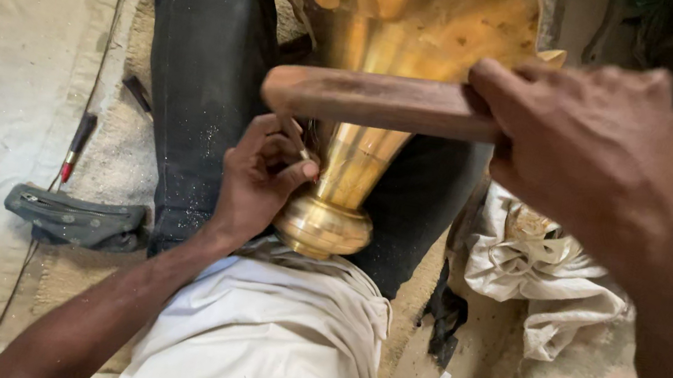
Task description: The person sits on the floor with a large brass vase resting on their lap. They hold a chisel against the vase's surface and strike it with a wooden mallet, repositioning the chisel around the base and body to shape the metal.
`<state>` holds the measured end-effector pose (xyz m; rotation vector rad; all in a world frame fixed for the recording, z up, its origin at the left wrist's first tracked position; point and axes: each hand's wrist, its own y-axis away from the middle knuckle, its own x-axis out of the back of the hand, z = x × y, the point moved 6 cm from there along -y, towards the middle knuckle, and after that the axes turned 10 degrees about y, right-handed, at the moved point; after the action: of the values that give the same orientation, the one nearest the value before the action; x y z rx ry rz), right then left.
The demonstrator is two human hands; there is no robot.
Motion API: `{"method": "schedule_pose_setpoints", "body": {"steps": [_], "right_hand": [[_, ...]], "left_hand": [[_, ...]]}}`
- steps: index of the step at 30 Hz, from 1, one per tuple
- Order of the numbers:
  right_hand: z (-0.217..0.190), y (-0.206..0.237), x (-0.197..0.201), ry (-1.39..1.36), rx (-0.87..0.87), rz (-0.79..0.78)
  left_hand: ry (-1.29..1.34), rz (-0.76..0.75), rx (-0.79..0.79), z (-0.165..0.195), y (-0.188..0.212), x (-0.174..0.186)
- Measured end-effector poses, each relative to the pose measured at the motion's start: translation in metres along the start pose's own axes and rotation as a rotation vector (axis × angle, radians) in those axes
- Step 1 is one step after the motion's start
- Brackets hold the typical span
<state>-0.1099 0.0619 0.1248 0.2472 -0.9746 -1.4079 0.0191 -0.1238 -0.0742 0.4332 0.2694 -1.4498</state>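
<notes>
Fluted golden brass vase lies across the person's lap between black-trousered legs, base toward the body. Left hand pinches a small tool at the vase's narrow stem; right hand is clenched round a flat brown wooden bar held crosswise over the vase. Crumpled white cloth lies on the floor at right.
</notes>
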Motion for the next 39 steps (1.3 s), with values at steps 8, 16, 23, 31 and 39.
{"method": "schedule_pose_setpoints", "body": {"steps": [8, 16, 23, 31, 39], "right_hand": [[0.014, 0.018, -0.015, -0.519, -0.034, 0.751], [0.007, 0.026, -0.098, -0.715, -0.215, 0.909], [0.002, 0.017, -0.11, -0.771, -0.154, 0.745], [-0.001, 0.029, -0.11, -0.602, -0.144, 0.693], [-0.009, 0.04, -0.133, -0.859, -0.129, 0.679]], "left_hand": [[0.018, -0.286, -0.036, 0.015, -0.03, -0.023], [-0.211, -0.433, -0.196, 0.022, -0.034, -0.049], [-0.335, -0.367, -0.169, 0.022, -0.031, -0.051], [-0.309, -0.387, -0.128, 0.028, -0.032, -0.055], [-0.29, -0.456, -0.148, 0.03, -0.032, -0.058]]}}
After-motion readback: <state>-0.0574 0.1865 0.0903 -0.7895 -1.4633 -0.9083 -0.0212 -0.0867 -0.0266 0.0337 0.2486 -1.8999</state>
